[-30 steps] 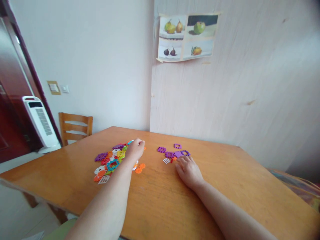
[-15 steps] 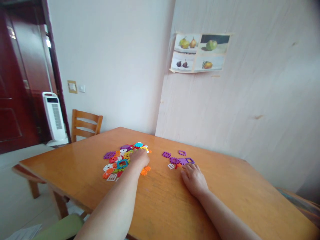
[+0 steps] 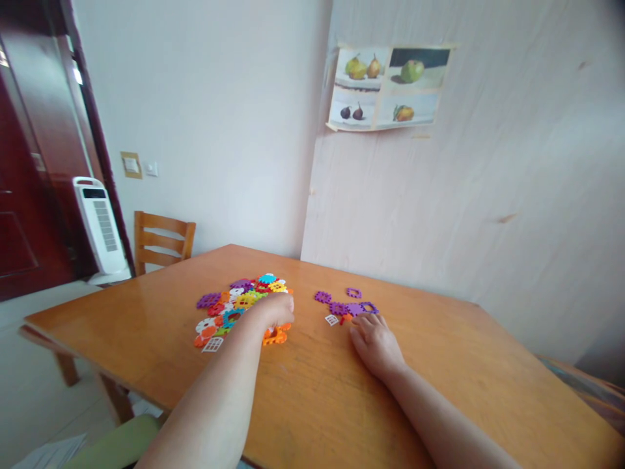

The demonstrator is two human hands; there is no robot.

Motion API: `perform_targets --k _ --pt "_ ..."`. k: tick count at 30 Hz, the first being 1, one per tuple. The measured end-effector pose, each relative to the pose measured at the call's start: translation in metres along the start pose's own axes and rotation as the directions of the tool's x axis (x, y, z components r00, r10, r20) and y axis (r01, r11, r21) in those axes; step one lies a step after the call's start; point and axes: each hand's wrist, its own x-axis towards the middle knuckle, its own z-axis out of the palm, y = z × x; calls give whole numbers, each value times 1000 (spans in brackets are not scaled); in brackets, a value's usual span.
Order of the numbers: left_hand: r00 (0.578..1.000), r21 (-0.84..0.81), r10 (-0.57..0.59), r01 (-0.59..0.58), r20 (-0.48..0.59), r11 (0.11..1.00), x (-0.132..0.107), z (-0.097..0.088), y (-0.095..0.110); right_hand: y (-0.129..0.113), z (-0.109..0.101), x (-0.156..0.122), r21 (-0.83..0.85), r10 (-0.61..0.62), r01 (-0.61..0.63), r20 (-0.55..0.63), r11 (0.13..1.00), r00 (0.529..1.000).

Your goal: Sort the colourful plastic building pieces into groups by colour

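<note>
My left hand (image 3: 279, 309) is at the right edge of a pile of colourful plastic building pieces (image 3: 244, 301), fingers curled down and closed. Its fingertips are hidden, so what they grip cannot be seen. Just below it lies an orange toothed piece (image 3: 275, 336). On the pile's near side rests a white window piece (image 3: 213, 344). My right hand (image 3: 375, 342) lies on the table, loosely open, its fingertips beside a small group of purple toothed pieces (image 3: 338, 308). A small orange-red piece (image 3: 346, 318) and another white window piece (image 3: 332, 320) lie left of those fingers.
The wooden table (image 3: 312, 404) has its far edge along the wall. A wooden chair (image 3: 163, 241) stands behind its left side, with a white tower appliance (image 3: 101, 225) farther back. A green seat (image 3: 117, 443) is at the lower left.
My left hand has shifted slightly toward the pile's right side, and an orange toothed piece now shows below it. The right hand stays in place. The view has tilted a little.
</note>
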Motion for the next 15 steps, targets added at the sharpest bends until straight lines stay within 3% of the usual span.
perform_targets --k 3,5,15 --pt "995 222 59 -76 84 972 -6 -4 4 0 0 0 18 -11 11 -6 1000 1000" --pt "995 291 56 -77 80 954 -7 -7 6 -1 0 1 32 -8 8 -5 999 1000" --pt "978 326 -50 -20 205 945 -4 -14 7 -5 -3 3 74 -2 2 4 997 1000"
